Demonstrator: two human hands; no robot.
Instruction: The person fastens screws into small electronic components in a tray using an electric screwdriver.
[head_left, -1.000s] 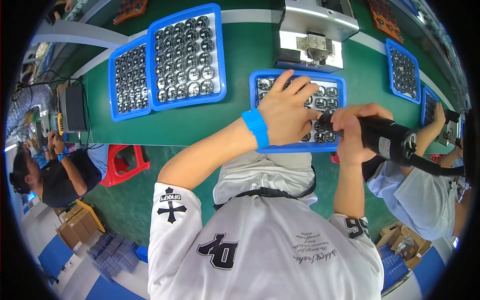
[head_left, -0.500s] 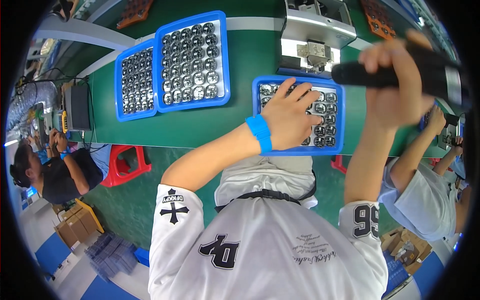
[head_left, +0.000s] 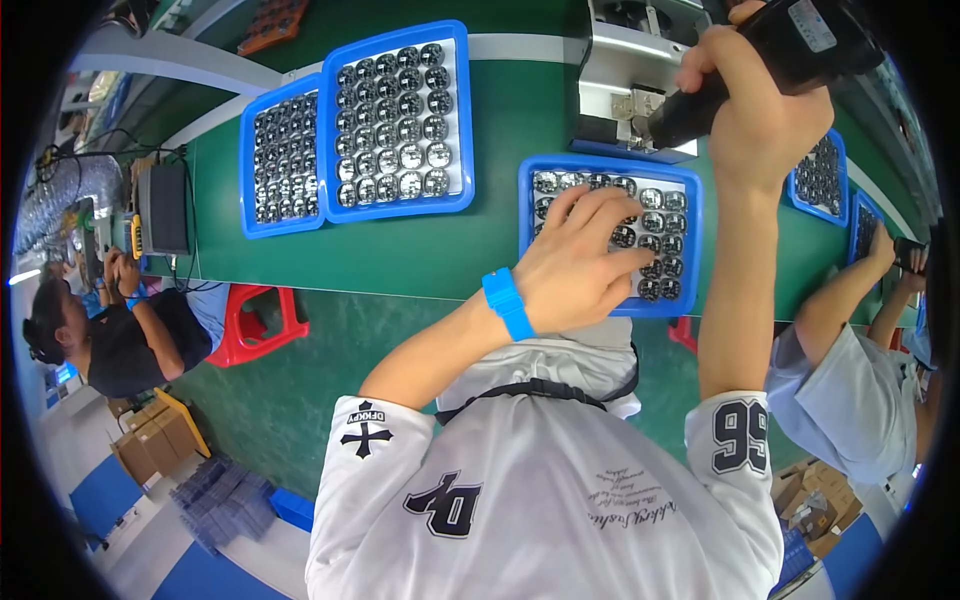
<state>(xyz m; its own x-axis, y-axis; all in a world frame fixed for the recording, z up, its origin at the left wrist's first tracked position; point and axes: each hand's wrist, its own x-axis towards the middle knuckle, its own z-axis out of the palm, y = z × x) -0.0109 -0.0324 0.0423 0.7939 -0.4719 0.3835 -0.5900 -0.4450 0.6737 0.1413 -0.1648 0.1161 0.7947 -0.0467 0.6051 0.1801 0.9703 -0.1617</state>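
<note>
My right hand (head_left: 765,125) is closed round a black cordless screwdriver (head_left: 690,112). The tool's nose is at the small metal block on the front of a silver metal box (head_left: 620,75), which looks like a screw feeder; whether they touch I cannot tell. Below it, a blue-rimmed tray (head_left: 690,295) holds rows of round, shiny black-and-silver parts (head_left: 672,245). Over that tray my left hand (head_left: 585,255), with a blue wristband, has its fingers spread and bent, fingertips at the parts. It hides the tray's lower left.
Two more blue trays (head_left: 466,110) of similar parts lie at the left of the green table (head_left: 500,130). Another blue tray (head_left: 820,175) is right of my right arm. People sit on both sides, with a red stool (head_left: 262,325) at left. Cables and a dark box (head_left: 165,210) stand far left.
My right hand has moved up and left, tilting the screwdriver so its nose reaches the metal box's front. My left hand has shifted slightly down over the tray, fingers more bent.
</note>
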